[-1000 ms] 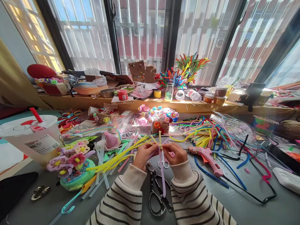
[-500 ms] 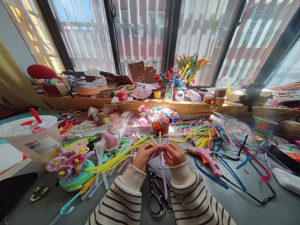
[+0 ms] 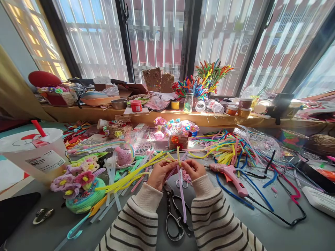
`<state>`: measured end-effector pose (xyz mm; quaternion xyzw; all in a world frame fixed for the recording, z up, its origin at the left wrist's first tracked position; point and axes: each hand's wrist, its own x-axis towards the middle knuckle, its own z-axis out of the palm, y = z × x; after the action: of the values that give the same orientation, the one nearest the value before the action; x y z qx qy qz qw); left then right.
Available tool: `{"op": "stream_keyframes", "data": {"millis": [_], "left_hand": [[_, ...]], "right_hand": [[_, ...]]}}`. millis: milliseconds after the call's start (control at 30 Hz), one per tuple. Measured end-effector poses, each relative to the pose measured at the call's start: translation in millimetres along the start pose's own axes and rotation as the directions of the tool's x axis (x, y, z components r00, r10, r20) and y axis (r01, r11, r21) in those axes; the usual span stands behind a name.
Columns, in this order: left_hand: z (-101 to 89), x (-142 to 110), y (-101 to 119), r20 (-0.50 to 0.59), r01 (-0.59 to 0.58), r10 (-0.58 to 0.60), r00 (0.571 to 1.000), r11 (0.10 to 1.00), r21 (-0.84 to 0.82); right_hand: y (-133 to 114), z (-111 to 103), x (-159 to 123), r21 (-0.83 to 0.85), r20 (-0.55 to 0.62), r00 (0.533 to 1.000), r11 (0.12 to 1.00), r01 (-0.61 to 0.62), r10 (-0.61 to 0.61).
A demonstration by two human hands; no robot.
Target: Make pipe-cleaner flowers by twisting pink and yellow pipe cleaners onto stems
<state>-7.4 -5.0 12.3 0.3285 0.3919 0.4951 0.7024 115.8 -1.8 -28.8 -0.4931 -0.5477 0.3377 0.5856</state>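
Several pipe cleaners cross at one point between my hands. A lilac pipe cleaner (image 3: pixel 182 198) hangs down toward me, and a yellow pipe cleaner (image 3: pixel 178 152) sticks up at the top. My left hand (image 3: pixel 161 173) pinches the bundle from the left, fingers closed. On the other side, my right hand (image 3: pixel 193 169) has thumb and fingertips closed at the crossing point. Black-handled scissors (image 3: pixel 175 223) lie on the table below, partly behind the lilac strand. Smaller scissors (image 3: pixel 180 183) with pale handles show between my wrists.
To the right lies a pink glue gun (image 3: pixel 232 177) with its black cord. A pot of fuzzy flowers (image 3: pixel 85 198), loose yellow pipe cleaners (image 3: pixel 125 178) and a lidded drink cup (image 3: pixel 47 153) are on the left. A small flower basket (image 3: pixel 178 141) stands ahead, before the cluttered windowsill (image 3: pixel 162 120).
My right hand has shifted slightly, uncovering more of the pink scraps and small scissors behind it. My left hand still pinches the bundle in about the same place.
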Motion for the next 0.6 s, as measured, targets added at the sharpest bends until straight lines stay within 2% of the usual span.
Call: {"op": "stream_keyframes", "data": {"millis": [167,233,333,400,533,600], "left_hand": [[0.4,0,0,0.026,-0.004,0.004,1.0,1.0,0.009],[0.4,0,0,0.041,-0.007,0.006,0.999,1.0,0.007],[0.5,0,-1,0.052,-0.017,0.017,0.999,1.0,0.004],[0.4,1,-1,0.052,-0.033,0.033,0.998,0.999,0.013],[-1.5,3,-2,0.039,-0.064,0.062,0.997,0.997,0.041],[-3.1,4,-2,0.034,-0.043,0.041,0.999,0.998,0.035]], "right_hand": [[5,2,3,0.121,0.029,0.997,0.989,-0.08,0.077],[3,2,3,0.23,0.068,0.981,0.954,-0.191,0.18],[-4,3,3,0.403,0.192,0.901,0.806,-0.433,0.388],[-9,4,2,0.459,0.259,0.854,0.72,-0.521,0.452],[-16,5,2,0.483,0.312,0.822,0.666,-0.569,0.477],[-16,3,3,0.475,0.287,0.845,0.699,-0.535,0.451]]}}
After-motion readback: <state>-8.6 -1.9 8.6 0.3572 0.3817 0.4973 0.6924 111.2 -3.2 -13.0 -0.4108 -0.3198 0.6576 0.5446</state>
